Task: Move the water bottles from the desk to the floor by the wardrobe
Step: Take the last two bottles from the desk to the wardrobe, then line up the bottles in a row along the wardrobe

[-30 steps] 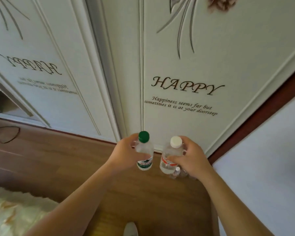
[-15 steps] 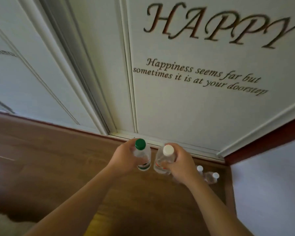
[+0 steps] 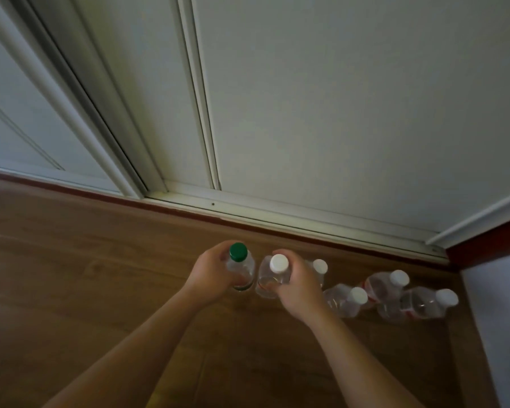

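While both bottles sit low over the floor (image 3: pixel 100 290) in front of the wardrobe (image 3: pixel 336 113), we read this as the set-down step. Left grip (image 3: pixel 215 275) is curled round the green-cap bottle (image 3: pixel 240 260), fingers on the upper body, cap poking out above. Right grip (image 3: pixel 301 287) is curled round the white-cap bottle (image 3: pixel 274 272) the same way, from its right side. Both bottles are upright and just beside each other, with a narrow gap between. We cannot tell whether the bases touch the floor.

Handling, our judgement:
- **Material:** small clear thin-wall plastic, so light. The walls give under a squeeze and the smooth surface is a bit slippery.
- **Fill level:** unreadable here.
- **Hold point:** best where the grips are now, on the stiffer shoulder below the cap, not mid-body.
- **Stability:** narrow base, so tippy if let go off-vertical.

Four more white-capped bottles stand on the floor to the right. The nearest floor bottle (image 3: pixel 320 266) is just behind the right grip; we cannot tell if they touch. Then come the middle floor bottle (image 3: pixel 346 300), the back floor bottle (image 3: pixel 386 285) and the corner floor bottle (image 3: pixel 427 303).

Risk: the right grip's knuckles bump the nearest floor bottle on release. We'd spread the fingers gently and lift straight up.
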{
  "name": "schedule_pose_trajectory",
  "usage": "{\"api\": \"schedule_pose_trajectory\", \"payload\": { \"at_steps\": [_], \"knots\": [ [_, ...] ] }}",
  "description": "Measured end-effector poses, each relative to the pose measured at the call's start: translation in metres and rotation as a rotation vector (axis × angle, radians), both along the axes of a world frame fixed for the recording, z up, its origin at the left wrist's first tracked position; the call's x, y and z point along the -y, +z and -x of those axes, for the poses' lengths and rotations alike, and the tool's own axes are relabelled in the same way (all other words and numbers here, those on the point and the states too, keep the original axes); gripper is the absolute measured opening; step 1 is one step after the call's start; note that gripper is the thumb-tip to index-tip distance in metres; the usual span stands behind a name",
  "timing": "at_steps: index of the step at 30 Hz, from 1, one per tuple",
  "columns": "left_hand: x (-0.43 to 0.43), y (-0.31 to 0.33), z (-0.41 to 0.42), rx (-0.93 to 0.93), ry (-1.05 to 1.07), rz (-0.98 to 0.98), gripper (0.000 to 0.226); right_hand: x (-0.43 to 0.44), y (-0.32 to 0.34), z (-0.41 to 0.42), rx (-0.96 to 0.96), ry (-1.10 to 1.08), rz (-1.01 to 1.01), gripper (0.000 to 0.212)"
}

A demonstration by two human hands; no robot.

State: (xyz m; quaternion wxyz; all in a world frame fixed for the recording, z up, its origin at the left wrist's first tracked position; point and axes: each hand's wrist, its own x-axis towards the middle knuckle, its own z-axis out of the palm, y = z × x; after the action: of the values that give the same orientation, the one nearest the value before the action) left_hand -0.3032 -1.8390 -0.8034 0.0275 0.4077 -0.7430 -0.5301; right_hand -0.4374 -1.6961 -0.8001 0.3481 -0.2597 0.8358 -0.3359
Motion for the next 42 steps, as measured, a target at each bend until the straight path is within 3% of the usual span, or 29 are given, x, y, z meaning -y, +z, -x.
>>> {"api": "schedule_pose_trajectory", "payload": {
  "at_steps": [9,20,25,32,38,42],
  "knots": [
    [0.01,-0.051,0.007,0.037,-0.03,0.01,0.06,0.008,-0.051,0.007,0.014,-0.013,-0.068,0.068],
    [0.012,-0.064,0.005,0.084,-0.082,0.006,0.055,0.008,-0.056,0.005,-0.011,-0.016,-0.02,0.072],
    [0.012,-0.057,0.002,0.1,-0.094,0.043,0.079,0.007,-0.042,0.006,-0.067,-0.007,0.016,0.079],
    [0.005,-0.021,0.004,0.07,-0.13,0.127,0.089,-0.001,-0.001,0.01,-0.181,0.068,0.055,0.079],
    [-0.008,0.043,0.027,-0.022,-0.218,0.341,0.078,-0.016,0.056,0.031,-0.353,0.2,0.05,0.068],
    [-0.032,0.08,0.05,0.029,-0.363,0.551,0.073,-0.042,0.091,0.053,-0.509,0.259,-0.001,0.06]
  ]
}}
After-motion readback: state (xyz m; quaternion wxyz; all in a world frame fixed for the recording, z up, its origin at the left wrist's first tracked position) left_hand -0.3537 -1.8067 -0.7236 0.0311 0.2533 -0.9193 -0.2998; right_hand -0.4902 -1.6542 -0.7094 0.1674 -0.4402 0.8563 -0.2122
